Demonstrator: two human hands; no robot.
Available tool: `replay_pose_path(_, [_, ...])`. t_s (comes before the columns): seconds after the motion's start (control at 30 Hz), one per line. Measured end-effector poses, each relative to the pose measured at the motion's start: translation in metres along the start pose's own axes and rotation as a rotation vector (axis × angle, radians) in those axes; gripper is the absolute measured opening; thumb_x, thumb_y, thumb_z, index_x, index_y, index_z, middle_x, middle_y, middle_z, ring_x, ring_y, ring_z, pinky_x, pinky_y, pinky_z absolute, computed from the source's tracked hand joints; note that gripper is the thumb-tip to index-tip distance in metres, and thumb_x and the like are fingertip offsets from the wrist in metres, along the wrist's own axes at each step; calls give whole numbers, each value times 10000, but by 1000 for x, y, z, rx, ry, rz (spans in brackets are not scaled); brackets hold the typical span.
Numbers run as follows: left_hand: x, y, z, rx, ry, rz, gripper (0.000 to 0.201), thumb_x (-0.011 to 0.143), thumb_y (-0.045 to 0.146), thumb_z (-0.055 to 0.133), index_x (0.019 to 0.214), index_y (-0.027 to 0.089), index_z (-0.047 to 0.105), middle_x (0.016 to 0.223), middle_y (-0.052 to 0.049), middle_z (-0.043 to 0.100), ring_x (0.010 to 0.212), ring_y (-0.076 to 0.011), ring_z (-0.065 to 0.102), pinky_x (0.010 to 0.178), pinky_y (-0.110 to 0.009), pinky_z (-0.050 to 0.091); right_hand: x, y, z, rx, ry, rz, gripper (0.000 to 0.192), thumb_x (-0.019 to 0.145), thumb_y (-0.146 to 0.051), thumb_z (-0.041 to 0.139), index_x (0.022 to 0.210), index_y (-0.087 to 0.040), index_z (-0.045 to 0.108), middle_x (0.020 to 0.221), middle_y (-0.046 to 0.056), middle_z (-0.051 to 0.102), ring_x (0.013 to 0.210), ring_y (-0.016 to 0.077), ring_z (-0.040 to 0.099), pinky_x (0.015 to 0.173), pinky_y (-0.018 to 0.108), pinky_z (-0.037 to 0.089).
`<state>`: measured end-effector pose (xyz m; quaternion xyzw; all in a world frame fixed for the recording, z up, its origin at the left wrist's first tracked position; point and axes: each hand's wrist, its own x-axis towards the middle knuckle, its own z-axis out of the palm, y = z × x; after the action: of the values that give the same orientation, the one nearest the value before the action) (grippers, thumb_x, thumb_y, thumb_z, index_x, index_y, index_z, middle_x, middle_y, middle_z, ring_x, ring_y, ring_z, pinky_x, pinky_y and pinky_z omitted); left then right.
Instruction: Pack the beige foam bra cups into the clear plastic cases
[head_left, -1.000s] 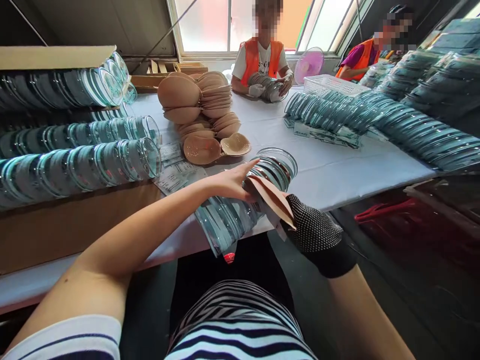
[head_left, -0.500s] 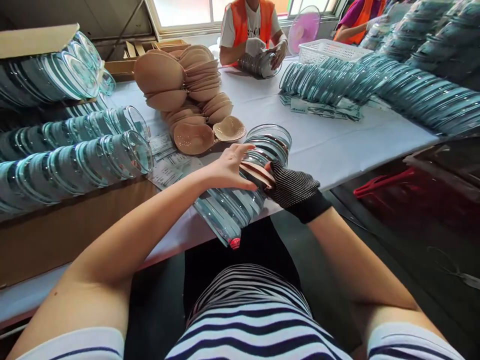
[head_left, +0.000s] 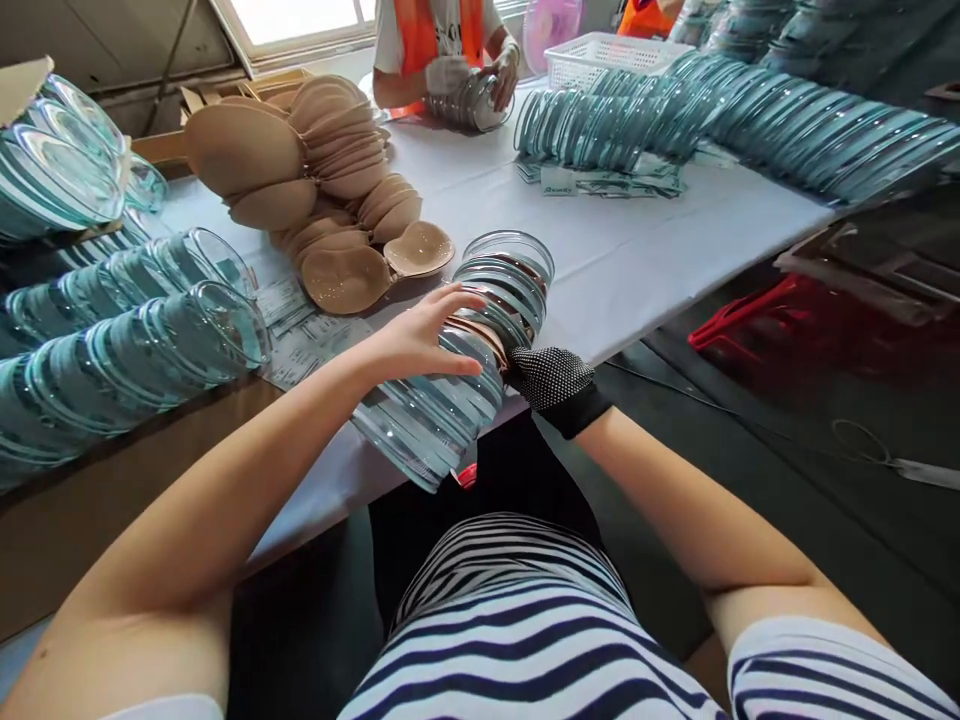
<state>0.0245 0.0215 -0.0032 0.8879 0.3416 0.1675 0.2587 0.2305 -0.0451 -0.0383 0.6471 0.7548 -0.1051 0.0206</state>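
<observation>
A row of clear plastic shells leans on the table's near edge, some with tan adhesive bra cups nested inside. Over the row is my bare left hand, its thumb and fingers spread apart; whether it touches the shells I cannot tell. My right hand, in a black dotted glove, is closed at the right edge of a tan bra cup among the shells, its fingertips partly hidden. Just beyond my left hand lies a shiny pair of joined bra cups. A red round piece shows under the row's near end.
Tan cups are piled at the back left. Stacked clear shells line the left side, beside printed cards. More shells and a white basket stand across the table. A co-worker handles shells opposite.
My view has shifted to the right. The tan cup that stood up between my hands now sits lower among the shells. My right hand stays at its edge; my left remains spread.
</observation>
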Motion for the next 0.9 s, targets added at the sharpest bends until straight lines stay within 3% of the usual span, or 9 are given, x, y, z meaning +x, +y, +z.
replay_pose_path(0.1, [-1, 6, 1, 102, 101, 113, 402, 698, 390, 799, 1035, 242, 638, 1332, -71, 500, 1312, -278, 420, 1113, -466, 346, -3, 6, -5, 201, -48, -33, 297, 966, -317, 452, 1099, -191, 686, 930, 60, 742, 814, 171, 682, 699, 235, 459])
replay_pose_path(0.2, [-1, 9, -1, 165, 52, 179, 249, 770, 373, 747, 948, 228, 650, 1080, -37, 611, 1107, -233, 531, 1040, -437, 389, -5, 7, -3, 276, -104, -60, 317, 987, -294, 411, 1130, -195, 676, 908, 50, 744, 808, 161, 690, 714, 230, 475])
replay_pose_path(0.37, [3, 11, -5, 184, 4, 231, 238, 801, 399, 708, 954, 224, 662, 1003, -18, 648, 985, -197, 564, 990, -381, 398, 1, 5, 6, 63, -72, -37, 344, 973, -298, 402, 1112, -184, 696, 1019, 151, 725, 946, 288, 690, 751, 352, 497])
replay_pose_path(0.6, [14, 30, -2, 507, -214, 165, 400, 900, 514, 511, 692, 196, 636, 697, -30, 608, 882, -225, 562, 780, -330, 425, -6, 17, 17, 645, -63, -154, 299, 978, -321, 422, 1001, -161, 674, 787, 30, 710, 653, 123, 647, 633, 219, 471])
replay_pose_path(0.7, [15, 30, 1, 487, -166, 167, 333, 887, 482, 539, 725, 208, 635, 710, -22, 614, 863, -220, 549, 718, -309, 408, -5, 10, 17, 515, -3, -74, 333, 983, -348, 411, 958, -156, 681, 717, 38, 686, 644, 135, 633, 635, 233, 449])
replay_pose_path(0.8, [14, 26, 1, 378, -121, 264, 226, 887, 403, 568, 800, 219, 668, 830, -21, 634, 876, -193, 543, 843, -322, 400, 0, 5, 17, 442, 20, -34, 286, 947, -331, 454, 930, -164, 685, 688, 40, 663, 647, 154, 629, 631, 253, 441])
replay_pose_path(0.9, [14, 25, 1, 313, -138, 325, 154, 890, 337, 572, 860, 230, 679, 968, -19, 653, 954, -183, 558, 983, -349, 341, 2, 11, 19, 842, -57, -75, 243, 895, -351, 497, 880, -151, 635, 623, 8, 606, 545, 132, 578, 539, 239, 435])
